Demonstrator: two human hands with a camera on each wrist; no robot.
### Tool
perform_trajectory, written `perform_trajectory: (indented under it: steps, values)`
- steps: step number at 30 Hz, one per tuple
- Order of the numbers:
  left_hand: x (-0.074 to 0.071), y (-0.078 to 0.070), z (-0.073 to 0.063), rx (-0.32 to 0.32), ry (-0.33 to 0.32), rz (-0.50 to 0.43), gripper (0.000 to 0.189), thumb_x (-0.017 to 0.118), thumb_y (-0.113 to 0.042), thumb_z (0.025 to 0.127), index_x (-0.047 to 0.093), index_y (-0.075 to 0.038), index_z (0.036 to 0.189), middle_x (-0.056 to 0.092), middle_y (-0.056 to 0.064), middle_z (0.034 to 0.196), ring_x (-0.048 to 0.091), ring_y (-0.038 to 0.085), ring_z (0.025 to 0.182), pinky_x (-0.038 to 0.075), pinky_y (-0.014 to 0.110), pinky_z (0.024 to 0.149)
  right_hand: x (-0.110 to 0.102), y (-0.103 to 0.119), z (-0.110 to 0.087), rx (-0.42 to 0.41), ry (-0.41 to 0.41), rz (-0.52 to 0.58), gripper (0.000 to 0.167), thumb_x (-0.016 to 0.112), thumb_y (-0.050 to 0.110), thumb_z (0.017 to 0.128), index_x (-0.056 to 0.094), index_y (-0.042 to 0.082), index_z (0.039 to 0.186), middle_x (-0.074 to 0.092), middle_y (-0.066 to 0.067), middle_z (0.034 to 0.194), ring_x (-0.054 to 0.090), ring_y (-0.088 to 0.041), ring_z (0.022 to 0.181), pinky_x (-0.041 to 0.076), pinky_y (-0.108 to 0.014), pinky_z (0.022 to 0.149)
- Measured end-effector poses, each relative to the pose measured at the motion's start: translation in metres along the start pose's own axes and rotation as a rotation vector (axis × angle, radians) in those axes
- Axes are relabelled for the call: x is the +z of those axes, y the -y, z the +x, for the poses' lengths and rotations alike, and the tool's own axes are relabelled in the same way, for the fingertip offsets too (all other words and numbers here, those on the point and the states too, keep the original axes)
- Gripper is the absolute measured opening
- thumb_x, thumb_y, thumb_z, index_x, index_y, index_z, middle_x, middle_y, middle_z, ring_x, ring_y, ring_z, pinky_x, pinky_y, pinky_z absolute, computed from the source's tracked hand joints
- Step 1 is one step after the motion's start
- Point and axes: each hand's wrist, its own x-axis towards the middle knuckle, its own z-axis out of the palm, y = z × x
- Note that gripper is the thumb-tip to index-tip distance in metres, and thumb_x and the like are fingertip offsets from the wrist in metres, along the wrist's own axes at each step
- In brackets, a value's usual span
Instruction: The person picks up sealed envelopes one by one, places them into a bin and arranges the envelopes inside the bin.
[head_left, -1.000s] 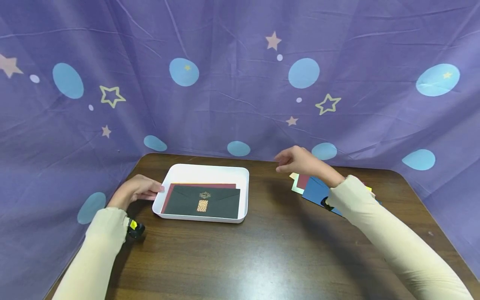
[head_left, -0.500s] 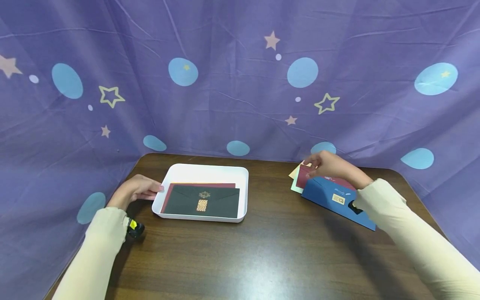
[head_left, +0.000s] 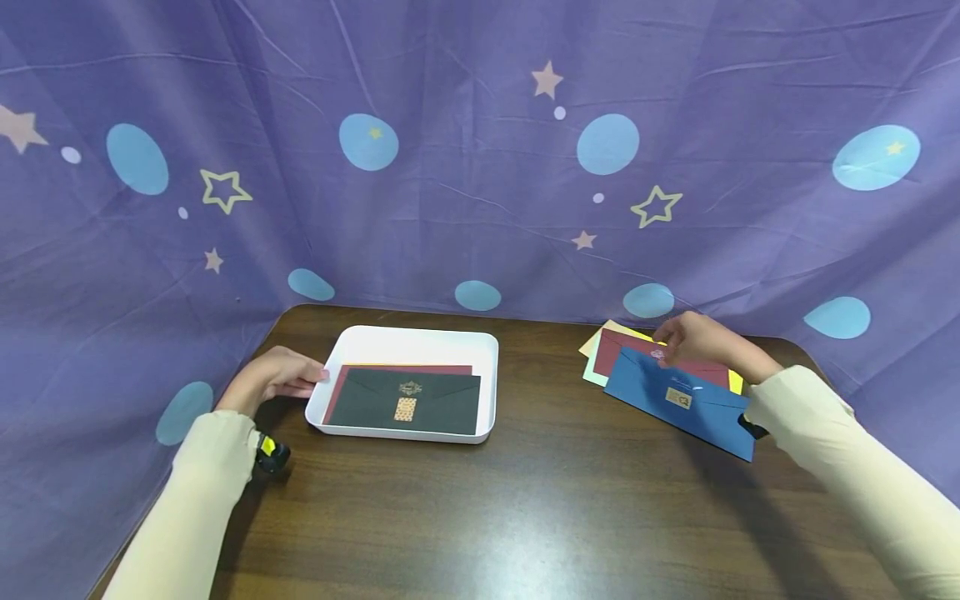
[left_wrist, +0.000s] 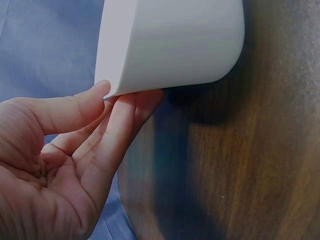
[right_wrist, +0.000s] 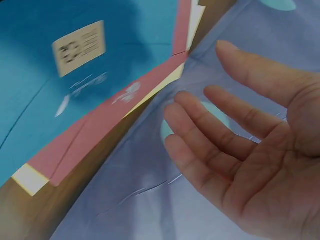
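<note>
My left hand (head_left: 283, 373) pinches the left rim of a white plastic tray (head_left: 412, 340). In the left wrist view, its thumb lies at the rim and its fingers lie against the outer wall. Inside the tray is a black-green envelope (head_left: 360, 411) with a gold emblem and a patterned sticker, over a dark red envelope (head_left: 450, 369) and a sliver of orange. My right hand (head_left: 701, 342) hovers above a fanned pile, holding nothing, with fingers loosely bent. On top there is a blue envelope (head_left: 637, 385) with a beige label; a maroon envelope (right_wrist: 125, 95) shows beneath it.
Cream, mint green (head_left: 595, 372) and yellow (head_left: 736, 382) edges stick out from under the pile. Everything rests on a brown wooden table (head_left: 420, 517). A purple curtain (head_left: 465, 167) with stars and blue ovals hangs right behind the table's back edge.
My right hand has moved right, from the gap beside the pile to above the envelopes, uncovering more of the blue one. The left hand and the tray have stayed put.
</note>
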Motion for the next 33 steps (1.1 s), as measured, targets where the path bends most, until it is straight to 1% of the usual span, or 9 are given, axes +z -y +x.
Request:
perform_trajectory:
  steps: [2,4,8,15,18,21,23,27,33]
  values:
    - [0.0,0.0,0.0,-0.003,0.0,0.002,0.04,0.067,-0.006,0.095,0.059,0.018,0.126,0.07,-0.005,0.074,0.067,0.005,0.069,0.062,0.022,0.068,0.0,-0.006,-0.001,0.025,0.02,-0.022,0.054,0.082,0.018,0.086,0.062,-0.013,0.126,0.075,-0.019,0.102,0.07,-0.03,0.095,0.06,-0.051,0.087]
    - [0.0,0.0,0.0,-0.002,0.001,0.003,0.04,0.067,-0.006,0.096,0.059,0.018,0.127,0.07,-0.005,0.074,0.067,0.005,0.069,0.063,0.022,0.068,0.001,-0.012,-0.002,0.037,0.036,-0.05,0.057,0.083,0.019,0.085,0.061,-0.014,0.127,0.074,-0.023,0.107,0.071,-0.03,0.095,0.06,-0.051,0.086]
    - [0.0,0.0,-0.001,0.008,0.003,0.002,0.042,0.067,-0.006,0.096,0.057,0.019,0.128,0.07,-0.006,0.074,0.068,0.005,0.069,0.063,0.023,0.067,0.004,-0.023,-0.003,0.05,0.056,-0.096,0.061,0.084,0.019,0.083,0.059,-0.016,0.127,0.072,-0.025,0.109,0.07,-0.029,0.092,0.061,-0.051,0.083]
    - [0.0,0.0,-0.002,0.014,0.005,0.003,0.043,0.067,-0.006,0.096,0.057,0.02,0.128,0.071,-0.006,0.074,0.068,0.005,0.069,0.062,0.023,0.067,0.012,-0.039,-0.002,0.07,0.076,-0.128,0.063,0.088,0.02,0.078,0.061,-0.016,0.122,0.072,-0.021,0.102,0.067,-0.026,0.085,0.06,-0.047,0.077]
    - [0.0,0.0,-0.001,0.014,0.004,0.005,0.042,0.067,-0.006,0.096,0.058,0.019,0.128,0.071,-0.005,0.075,0.068,0.005,0.07,0.063,0.023,0.068,0.014,-0.043,-0.003,0.088,0.083,-0.135,0.071,0.09,0.021,0.076,0.058,-0.018,0.126,0.07,-0.026,0.108,0.067,-0.033,0.092,0.06,-0.049,0.081]
    - [0.0,0.001,0.0,0.015,0.004,0.007,0.042,0.067,-0.006,0.096,0.058,0.019,0.128,0.071,-0.005,0.075,0.068,0.005,0.07,0.063,0.023,0.069,0.015,-0.046,-0.004,0.098,0.102,-0.148,0.087,0.091,0.023,0.074,0.047,-0.024,0.133,0.066,-0.034,0.117,0.066,-0.041,0.102,0.06,-0.054,0.086]
    - [0.001,0.0,-0.001,0.013,0.001,0.004,0.043,0.067,-0.007,0.096,0.057,0.019,0.129,0.072,-0.005,0.076,0.068,0.005,0.071,0.063,0.023,0.069,0.016,-0.047,-0.004,0.113,0.114,-0.154,0.094,0.092,0.025,0.074,0.042,-0.026,0.136,0.064,-0.036,0.12,0.066,-0.042,0.103,0.06,-0.053,0.086]
    - [0.001,0.001,0.0,0.017,0.003,0.002,0.043,0.067,-0.007,0.096,0.057,0.019,0.129,0.071,-0.006,0.075,0.068,0.005,0.07,0.063,0.023,0.069,0.017,-0.05,-0.004,0.153,0.128,-0.152,0.089,0.093,0.026,0.072,0.048,-0.023,0.131,0.065,-0.034,0.117,0.066,-0.038,0.096,0.061,-0.05,0.081]
    - [0.0,0.001,0.001,0.021,0.006,0.001,0.042,0.067,-0.007,0.095,0.058,0.019,0.127,0.071,-0.006,0.074,0.068,0.005,0.07,0.063,0.024,0.07,0.02,-0.057,-0.003,0.186,0.132,-0.167,0.071,0.093,0.025,0.071,0.059,-0.015,0.117,0.064,-0.031,0.116,0.061,-0.044,0.105,0.055,-0.06,0.093]
